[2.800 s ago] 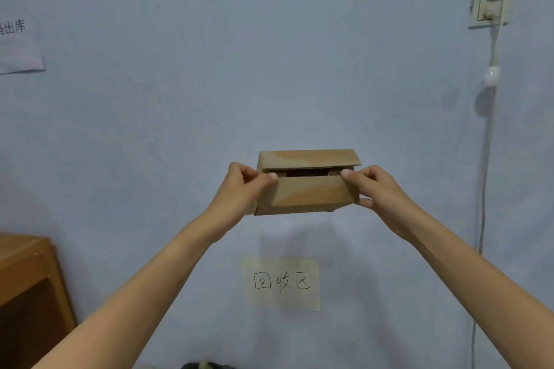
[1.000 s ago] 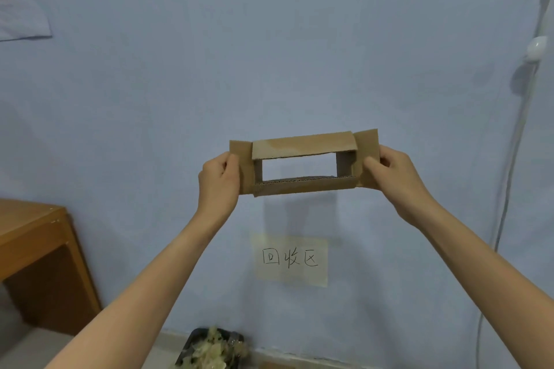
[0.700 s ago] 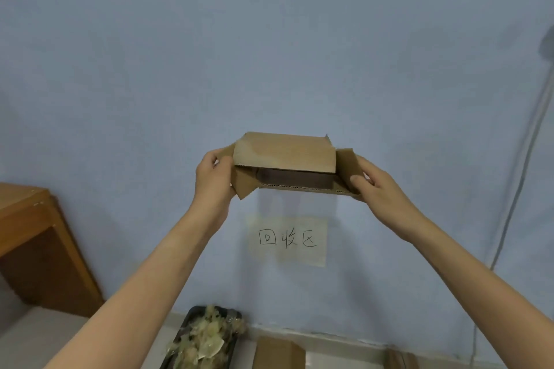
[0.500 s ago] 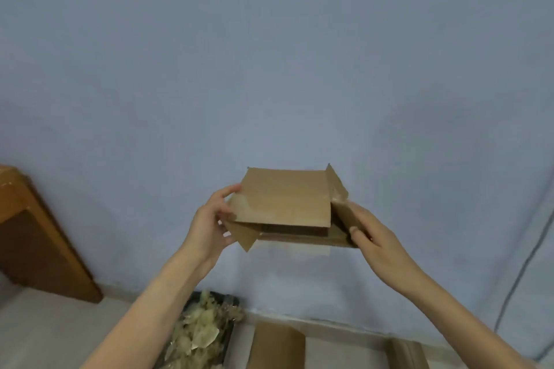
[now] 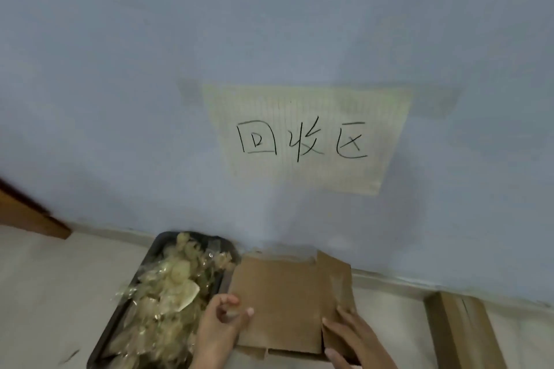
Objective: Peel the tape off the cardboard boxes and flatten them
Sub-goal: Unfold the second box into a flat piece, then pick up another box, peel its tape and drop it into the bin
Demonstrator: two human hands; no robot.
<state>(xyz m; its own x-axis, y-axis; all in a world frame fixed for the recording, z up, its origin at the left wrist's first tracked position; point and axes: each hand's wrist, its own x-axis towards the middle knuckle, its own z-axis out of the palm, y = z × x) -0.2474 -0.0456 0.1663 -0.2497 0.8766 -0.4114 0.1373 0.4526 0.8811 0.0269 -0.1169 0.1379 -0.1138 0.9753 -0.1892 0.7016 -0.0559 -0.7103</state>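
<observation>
The brown cardboard box [image 5: 284, 299] is folded flat and lies low by the foot of the blue wall. My left hand [image 5: 223, 322] grips its left edge, thumb on top. Along its right edge my right hand [image 5: 349, 335] rests with fingers spread flat on the card. Whether the flat box touches the floor or other cardboard beneath it I cannot tell.
A black tray [image 5: 120, 320] heaped with crumpled peeled tape [image 5: 168, 293] sits on the floor just left of the box. More flattened cardboard [image 5: 461, 332] lies at the right. A paper sign [image 5: 305, 138] hangs on the wall. A wooden furniture leg [image 5: 27, 216] stands at left.
The box was held up open at chest height, then collapsed flat. Both hands have carried it down to the floor by the tray, and my view has tilted downward.
</observation>
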